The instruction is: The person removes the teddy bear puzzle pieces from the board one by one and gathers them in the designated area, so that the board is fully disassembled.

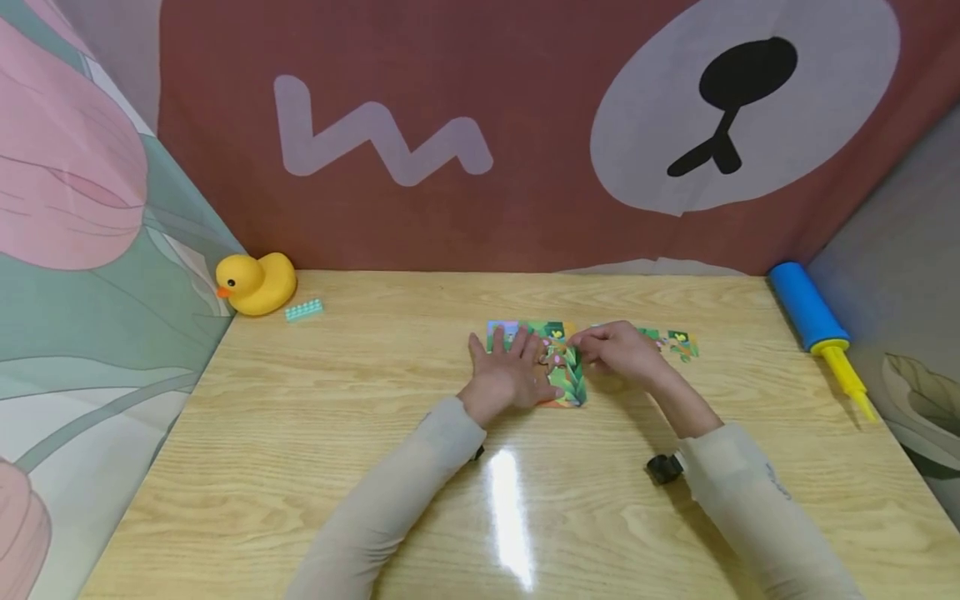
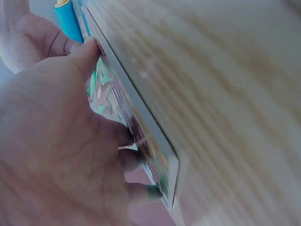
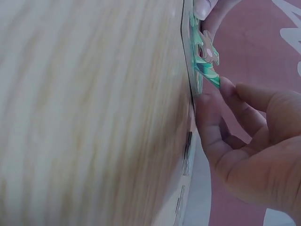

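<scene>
A colourful jigsaw puzzle (image 1: 573, 392) lies flat in a thin tray on the table. Spread across it is my left hand (image 1: 506, 379), its fingertips pressing on the picture and covering much of it. In the left wrist view, the thumb and fingers of my left hand (image 2: 61, 122) touch the puzzle near the tray edge (image 2: 174, 181). My right hand (image 1: 618, 354) is at the puzzle's right side. In the right wrist view, its thumb and finger pinch the edge of a green-and-brown puzzle piece (image 3: 208, 56), which stands tilted up from the tray.
Several loose puzzle pieces (image 1: 678, 342) lie right of the tray, partly behind my right hand. A yellow rubber duck (image 1: 258, 283) and a mint toy brick (image 1: 303, 310) sit at the back left. A blue and yellow pump (image 1: 813, 312) lies along the right edge.
</scene>
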### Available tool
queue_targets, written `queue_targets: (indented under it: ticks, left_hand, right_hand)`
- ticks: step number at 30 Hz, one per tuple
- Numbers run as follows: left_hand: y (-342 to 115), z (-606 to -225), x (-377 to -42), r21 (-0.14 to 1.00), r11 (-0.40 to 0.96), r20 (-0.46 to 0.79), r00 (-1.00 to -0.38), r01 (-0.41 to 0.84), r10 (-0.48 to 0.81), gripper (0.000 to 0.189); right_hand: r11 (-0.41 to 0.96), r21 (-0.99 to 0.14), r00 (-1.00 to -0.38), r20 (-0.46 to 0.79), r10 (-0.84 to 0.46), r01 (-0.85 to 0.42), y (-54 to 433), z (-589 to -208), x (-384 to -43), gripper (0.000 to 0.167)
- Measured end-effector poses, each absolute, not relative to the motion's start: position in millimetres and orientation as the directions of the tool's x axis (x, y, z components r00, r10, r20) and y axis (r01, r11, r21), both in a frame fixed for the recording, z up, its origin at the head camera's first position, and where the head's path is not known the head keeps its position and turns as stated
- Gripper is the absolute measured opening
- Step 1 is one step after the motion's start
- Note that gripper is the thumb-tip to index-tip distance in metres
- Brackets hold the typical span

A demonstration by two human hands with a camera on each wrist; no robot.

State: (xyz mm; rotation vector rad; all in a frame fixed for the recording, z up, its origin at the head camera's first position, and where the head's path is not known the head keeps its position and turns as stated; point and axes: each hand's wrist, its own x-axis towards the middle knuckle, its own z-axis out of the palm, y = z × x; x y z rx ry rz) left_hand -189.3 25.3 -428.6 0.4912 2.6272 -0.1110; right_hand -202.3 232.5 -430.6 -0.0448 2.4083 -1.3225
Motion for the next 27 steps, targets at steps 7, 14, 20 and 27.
queue_targets:
  ticks: [7, 14, 20, 27]
  left_hand:
    - [26.3, -427.5, -189.9, -0.005, 0.935, -0.466, -0.828, 0.354, 0.311, 0.095]
    - [27.3, -429.6, -189.8, -0.008, 0.938, -0.473, -0.828, 0.347, 0.302, 0.095]
    - [26.5, -429.7, -190.3, -0.014, 0.938, -0.472, -0.829, 0.346, 0.298, 0.096]
    - [25.5, -426.3, -189.2, 0.014, 0.943, -0.474, -0.829, 0.332, 0.299, 0.097]
  right_hand:
    - [0.547, -0.82, -0.92, -0.329, -0.214, 0.166, 231.4, -430.0, -202.8, 0.028]
    - [0.527, -0.835, -0.927, -0.308, -0.214, 0.156, 230.5, -434.2, -201.2, 0.026]
    - [0.519, -0.841, -0.928, -0.302, -0.219, 0.151, 228.2, -438.2, -205.6, 0.024]
    - [0.427, -0.874, -0.91, -0.349, -0.224, 0.23, 229.0, -439.1, -207.9, 0.032]
